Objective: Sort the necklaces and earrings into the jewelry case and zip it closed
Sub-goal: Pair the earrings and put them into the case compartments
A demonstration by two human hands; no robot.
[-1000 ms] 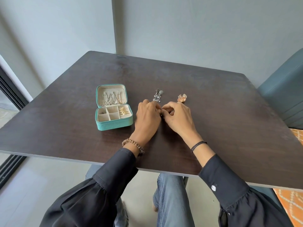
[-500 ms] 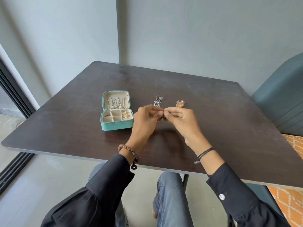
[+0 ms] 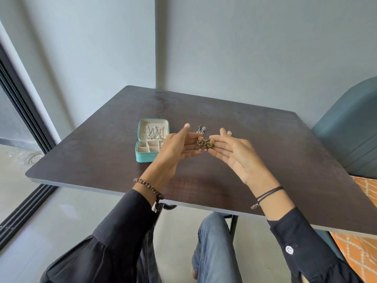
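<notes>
Dark table, left hand and right hand now raised palm-up, fingers uncurled flat, earrings resting on them.

The case sits open on the left part of the table, with its lid at the back and necklaces in the lid. Just right of it, the left hand and right hand are above the table, fingertips close together, with the left earring and right earring lying on their fingers. Behind the hands, the back-left earring and back-right earring lie on the table, and a chair stands to its right.
</notes>
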